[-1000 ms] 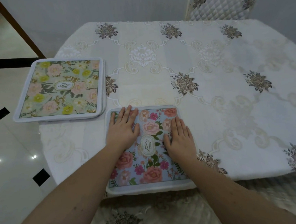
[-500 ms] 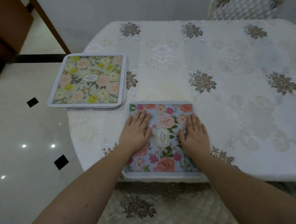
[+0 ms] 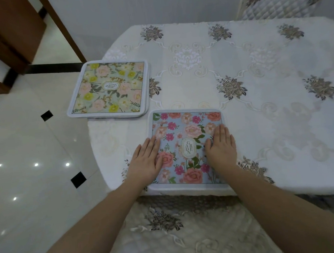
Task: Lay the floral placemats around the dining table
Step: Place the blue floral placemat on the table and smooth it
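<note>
Both hands are down flat on the blue placemat (image 3: 186, 144), fingers straight and palms pressing, nothing gripped. The left hand (image 3: 146, 162) lies over the mat's left border, its outer edge spilling onto the tablecloth (image 3: 258, 105) beside it. The right hand (image 3: 221, 147) sits on the mat's right side, fingertips reaching toward a peach rose near the far right corner. The two hands are apart, with the oval "GARDEN" label showing between them.

The blue placemat, covered in pink and coral flowers, lies square at the near edge of the table, its near border right along the table's lip. Just beyond its far left corner sits the green placemat (image 3: 109, 89), printed with yellow and pale pink blooms and an oval label in the middle. It looks like more than one mat stacked there, since extra pale edges peek out along its right side. Its left part hangs out past the table's rounded corner, over the glossy tiled floor (image 3: 27, 154).

Far across from the blue placemat, beyond the table's back edge, stands a chair (image 3: 279, 0) in a quilted cover. Nearer than the mat, below the table's lip, a matching embroidered cover (image 3: 178, 233) fills the bottom of the view between the forearms.
</note>
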{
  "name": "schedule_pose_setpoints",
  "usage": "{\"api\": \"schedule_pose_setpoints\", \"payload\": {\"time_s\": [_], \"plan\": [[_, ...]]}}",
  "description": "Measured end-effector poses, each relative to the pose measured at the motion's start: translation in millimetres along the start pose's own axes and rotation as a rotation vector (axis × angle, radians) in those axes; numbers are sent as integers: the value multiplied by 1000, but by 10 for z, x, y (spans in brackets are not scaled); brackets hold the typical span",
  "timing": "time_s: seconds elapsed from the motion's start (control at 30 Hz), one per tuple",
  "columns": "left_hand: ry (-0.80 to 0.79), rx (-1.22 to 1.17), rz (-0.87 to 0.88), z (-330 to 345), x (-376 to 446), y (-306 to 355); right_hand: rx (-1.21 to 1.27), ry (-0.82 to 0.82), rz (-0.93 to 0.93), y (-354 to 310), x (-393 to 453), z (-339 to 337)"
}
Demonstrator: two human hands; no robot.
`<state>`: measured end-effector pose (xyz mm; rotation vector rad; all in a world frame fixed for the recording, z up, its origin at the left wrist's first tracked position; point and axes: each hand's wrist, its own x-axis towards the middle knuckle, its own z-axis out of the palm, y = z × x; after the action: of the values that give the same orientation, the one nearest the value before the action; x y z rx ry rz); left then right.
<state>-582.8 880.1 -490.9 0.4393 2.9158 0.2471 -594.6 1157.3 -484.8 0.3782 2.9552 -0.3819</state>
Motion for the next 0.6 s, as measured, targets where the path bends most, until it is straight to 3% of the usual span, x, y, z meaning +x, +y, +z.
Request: {"api": "schedule_pose_setpoints", "payload": {"time_s": [0.23, 0.4, 0.6], "plan": [[9, 18, 6, 16, -26, 46, 16, -35, -276, -777, -519, 336], [-7, 23, -9, 27, -25, 15, -42, -31, -371, -442, -592, 298], [-45, 24, -23, -22, -33, 38, -76, -55, -292, 10, -679, 145]]}}
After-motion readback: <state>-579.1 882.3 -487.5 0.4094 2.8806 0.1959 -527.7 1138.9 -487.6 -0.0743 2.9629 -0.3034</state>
